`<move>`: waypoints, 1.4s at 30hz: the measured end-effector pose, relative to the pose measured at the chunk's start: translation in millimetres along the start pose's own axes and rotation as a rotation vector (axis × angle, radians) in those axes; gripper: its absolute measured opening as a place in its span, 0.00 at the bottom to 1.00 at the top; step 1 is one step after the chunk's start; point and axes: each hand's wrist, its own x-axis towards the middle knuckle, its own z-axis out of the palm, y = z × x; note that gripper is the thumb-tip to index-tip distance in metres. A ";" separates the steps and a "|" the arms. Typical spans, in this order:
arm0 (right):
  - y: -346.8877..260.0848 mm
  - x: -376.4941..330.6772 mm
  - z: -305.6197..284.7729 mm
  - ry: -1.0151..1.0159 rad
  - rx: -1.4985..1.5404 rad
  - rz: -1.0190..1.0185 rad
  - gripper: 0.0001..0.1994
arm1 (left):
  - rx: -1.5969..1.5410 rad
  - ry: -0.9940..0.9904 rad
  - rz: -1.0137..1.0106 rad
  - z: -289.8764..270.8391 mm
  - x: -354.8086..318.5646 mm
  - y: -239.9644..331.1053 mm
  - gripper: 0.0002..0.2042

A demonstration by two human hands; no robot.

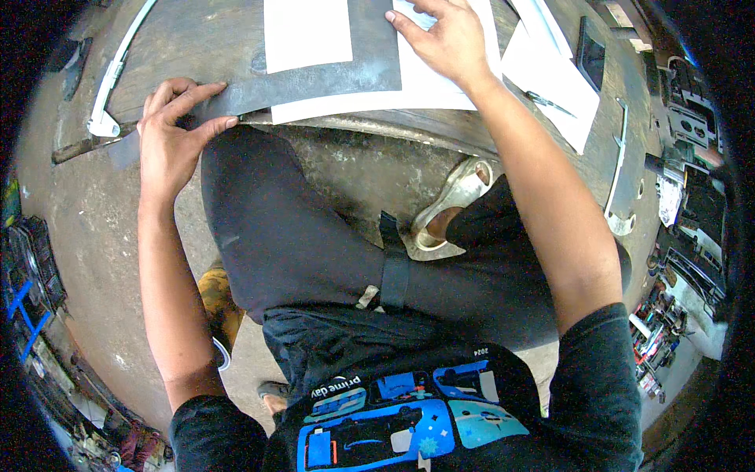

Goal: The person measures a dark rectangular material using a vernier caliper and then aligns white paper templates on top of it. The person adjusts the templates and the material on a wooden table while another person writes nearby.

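Torso: I see a black cloth T-shirt (287,358) with a blue-and-teal blocky print (429,425)
Shoulders: short, loose black cloth sleeves (599,377)
Legs: plain black cloth trousers (271,212)
Lap: flat black strap (395,282)
Foot: off-white, open-topped shoe (469,183)

Both arms (169,283) reach forward, the left grip (171,118) spread, the right grip (452,39) palm-down.
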 end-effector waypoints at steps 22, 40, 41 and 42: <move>5.5 1.2 3.7 -0.047 0.027 0.031 0.16 | -0.033 0.011 0.001 2.3 -2.6 -0.9 0.24; 1.6 2.8 1.4 -0.085 0.001 0.010 0.15 | 0.004 0.006 0.003 3.5 -4.0 -4.1 0.26; 1.6 2.5 1.4 -0.089 0.006 0.015 0.15 | 0.008 0.008 0.009 3.5 -4.2 -4.2 0.26; 2.2 2.4 1.3 -0.120 -0.007 0.056 0.16 | 0.002 0.011 0.022 3.5 -4.4 -4.3 0.26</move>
